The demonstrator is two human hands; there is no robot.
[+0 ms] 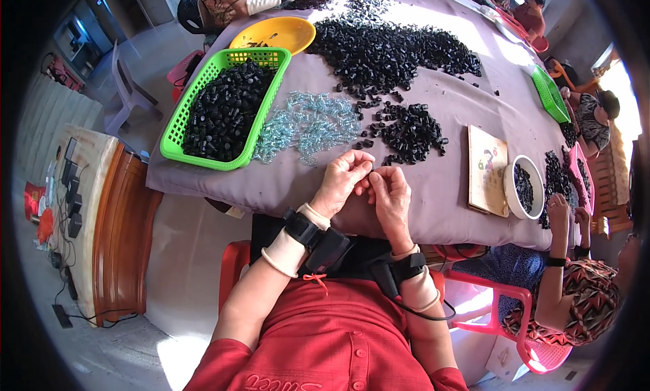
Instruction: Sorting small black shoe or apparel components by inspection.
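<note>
Over the table's near edge, my left hand and my right hand meet, fingertips pinched together. Between them is a small black plastic piece, mostly hidden by the fingers. Just beyond lies a small heap of black cap-like pieces. To its left spreads a pile of clear, pale-blue small plastic parts. A green plastic basket full of black cylindrical pieces stands left of that pile.
A large mound of black pieces covers the table's middle, beside a yellow bowl. Right of me are a flat book-like board and a white bowl of black pieces. Co-workers sit around the table; one is close on the right.
</note>
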